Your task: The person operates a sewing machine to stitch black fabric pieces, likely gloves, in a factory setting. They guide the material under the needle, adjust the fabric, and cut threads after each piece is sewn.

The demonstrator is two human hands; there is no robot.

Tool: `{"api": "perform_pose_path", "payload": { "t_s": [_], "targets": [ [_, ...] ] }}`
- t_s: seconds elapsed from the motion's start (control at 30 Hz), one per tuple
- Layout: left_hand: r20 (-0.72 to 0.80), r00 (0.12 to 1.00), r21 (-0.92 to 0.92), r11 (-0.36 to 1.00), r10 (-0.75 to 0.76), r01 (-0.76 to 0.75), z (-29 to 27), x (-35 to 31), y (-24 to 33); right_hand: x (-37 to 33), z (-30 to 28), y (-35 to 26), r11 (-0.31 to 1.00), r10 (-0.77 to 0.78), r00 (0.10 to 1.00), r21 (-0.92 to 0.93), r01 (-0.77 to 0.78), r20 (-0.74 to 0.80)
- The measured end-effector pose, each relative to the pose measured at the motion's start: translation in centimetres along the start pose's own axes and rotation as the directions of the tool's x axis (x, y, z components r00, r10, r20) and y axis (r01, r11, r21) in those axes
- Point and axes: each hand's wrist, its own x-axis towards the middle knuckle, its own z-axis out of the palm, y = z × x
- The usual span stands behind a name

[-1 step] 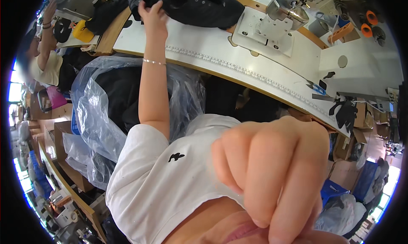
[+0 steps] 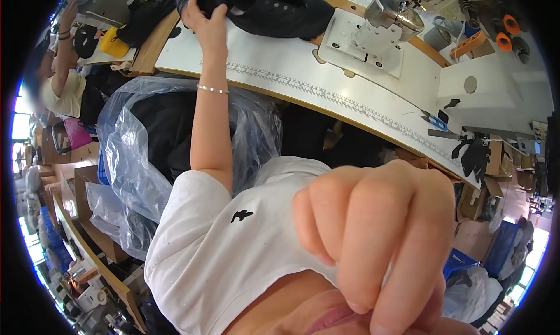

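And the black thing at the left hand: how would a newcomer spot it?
On the white tabletop, left of the sewing machine, the left hand touches a black item. Unlike the dark cloth by the yellow object, it shows small pale dots.

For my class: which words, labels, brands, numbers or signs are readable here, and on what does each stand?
No text is clearly readable.
Ruler scale on the table: marks too small to read.
Shirt: a black emblem, no letters discernible.
Black fabric at the left hand: no readable text.
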Motion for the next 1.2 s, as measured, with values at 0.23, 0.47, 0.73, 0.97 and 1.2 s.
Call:
{"api": "perform_pose_path", "payload": {
  "t_s": [0.23, 0.47, 0.73, 0.97, 1.2],
  "targets": [
    [0.399, 0.905, 0.655, 0.645, 0.148, -0.394, -2.3, -7.1, 2.7, 0.4, 0.3, 0.1, 0.995, -0.099, 0.993, -0.004, 0.099, -0.069],
    [0.371, 0.928, 0.472, 0.856, 0.022, -0.209, -2.8, -4.7, 4.0, 0.5, -0.5, 0.4, 0.983, -0.176, 0.984, 0.057, 0.175, -0.004],
    [0.329, 0.939, 0.561, 0.779, 0.1, -0.28, 3.6, 3.8, 8.2, 0.8, -0.7, 0.1, 0.973, -0.215, 0.976, 0.091, 0.212, 0.032],
    [0.542, 0.837, 0.684, 0.543, 0.068, -0.487, 6.7, 4.9, 1.8, 1.7, -2.7, 1.7, 0.963, -0.268, 0.943, 0.093, 0.255, 0.198],
    [0.415, 0.91, 0.738, 0.583, 0.006, -0.34, 4.3, 7.9, 8.9, 1.6, -2.2, 0.1, 0.992, -0.12, 0.97, 0.067, 0.108, 0.211]
  ]
}}
